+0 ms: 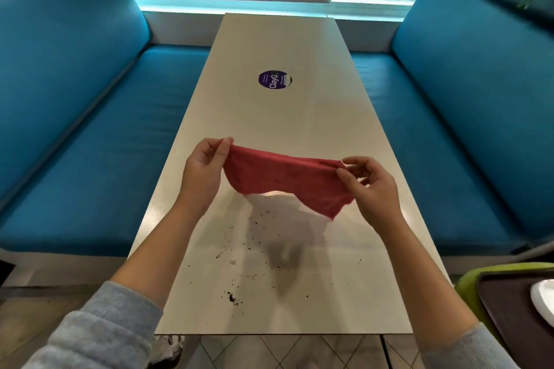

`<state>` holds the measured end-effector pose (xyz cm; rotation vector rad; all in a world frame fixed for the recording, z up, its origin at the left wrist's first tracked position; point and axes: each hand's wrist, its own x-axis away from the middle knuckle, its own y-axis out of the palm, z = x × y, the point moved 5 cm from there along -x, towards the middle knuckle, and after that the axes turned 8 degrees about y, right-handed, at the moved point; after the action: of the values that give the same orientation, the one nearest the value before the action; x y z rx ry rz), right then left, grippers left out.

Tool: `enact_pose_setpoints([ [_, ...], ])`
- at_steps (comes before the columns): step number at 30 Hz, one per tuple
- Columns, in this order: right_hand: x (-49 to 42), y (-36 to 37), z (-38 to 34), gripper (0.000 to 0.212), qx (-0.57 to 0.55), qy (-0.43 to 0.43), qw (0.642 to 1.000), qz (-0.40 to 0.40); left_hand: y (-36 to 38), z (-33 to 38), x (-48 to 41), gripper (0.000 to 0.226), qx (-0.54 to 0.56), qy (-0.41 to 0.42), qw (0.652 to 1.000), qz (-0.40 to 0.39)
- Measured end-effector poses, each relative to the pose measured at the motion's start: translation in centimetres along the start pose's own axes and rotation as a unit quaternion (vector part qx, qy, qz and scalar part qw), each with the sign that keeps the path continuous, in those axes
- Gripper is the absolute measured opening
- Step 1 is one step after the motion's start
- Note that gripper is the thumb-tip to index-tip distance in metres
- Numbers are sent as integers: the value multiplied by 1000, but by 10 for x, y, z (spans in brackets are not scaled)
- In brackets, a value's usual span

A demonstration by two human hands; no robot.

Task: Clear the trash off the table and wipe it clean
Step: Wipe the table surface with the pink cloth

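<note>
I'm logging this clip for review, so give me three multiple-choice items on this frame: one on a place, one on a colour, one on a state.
1. Where do the crumbs lie on the table?
A. at the far end by the window
B. on the near half, below the cloth
C. on the round sticker

2. What colour is the cloth?
A. pinkish red
B. green
C. white

3. How is the cloth held?
A. balled in one fist
B. lying flat on the table
C. stretched between both hands above the table

Answers:
1 B, the dark specks scatter across the near part of the tabletop.
2 A, it is plainly pinkish red.
3 C, the left hand and the right hand each pinch a top corner, and the cloth casts a shadow below.
</note>
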<state>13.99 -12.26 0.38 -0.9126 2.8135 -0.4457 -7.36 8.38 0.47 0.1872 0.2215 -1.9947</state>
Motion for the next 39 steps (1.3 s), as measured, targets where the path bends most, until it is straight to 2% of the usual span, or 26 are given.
enact_pose_setpoints([
  [3,5,-7,-5,13,-10,-4,1000,3,6,14,7,19,-50,75,996,0],
  [6,6,-14,-7,11,-7,5,1000,5,12,19,11,20,-101,102,990,11],
  [8,2,-16,-3,11,21,16,1000,-2,17,14,9,20,-131,91,987,16],
  [10,-6,-13,8,11,91,31,995,-12,23,-4,5,19,-173,45,984,1],
  [13,-15,0,33,15,214,46,975,-42,38,-40,8,16,-258,-45,961,-90],
  [15,-14,10,49,19,285,47,956,-60,47,-56,17,14,-286,-49,946,-143],
  [17,-7,14,56,22,334,45,941,-29,50,-61,23,16,-310,-36,937,-156],
  [20,12,22,58,26,320,36,946,25,49,-60,27,30,-357,-18,920,-159],
  [22,25,39,62,32,312,38,949,-6,49,-59,28,38,-380,-9,910,-163],
  [23,30,48,67,38,341,39,939,-30,49,-57,29,40,-378,0,912,-161],
  [26,33,56,85,48,474,36,877,-65,61,-43,35,40,-335,57,925,-168],
  [29,29,35,96,48,523,77,846,-67,79,-26,42,41,-277,100,940,-174],
  [34,28,-20,116,43,467,253,847,-37,127,-19,69,41,-223,73,944,-234],
  [37,28,-33,128,62,434,340,834,-2,151,-31,88,37,-229,39,924,-304],
  [39,23,-30,132,75,429,337,838,26,151,-39,90,33,-235,13,917,-321],
])
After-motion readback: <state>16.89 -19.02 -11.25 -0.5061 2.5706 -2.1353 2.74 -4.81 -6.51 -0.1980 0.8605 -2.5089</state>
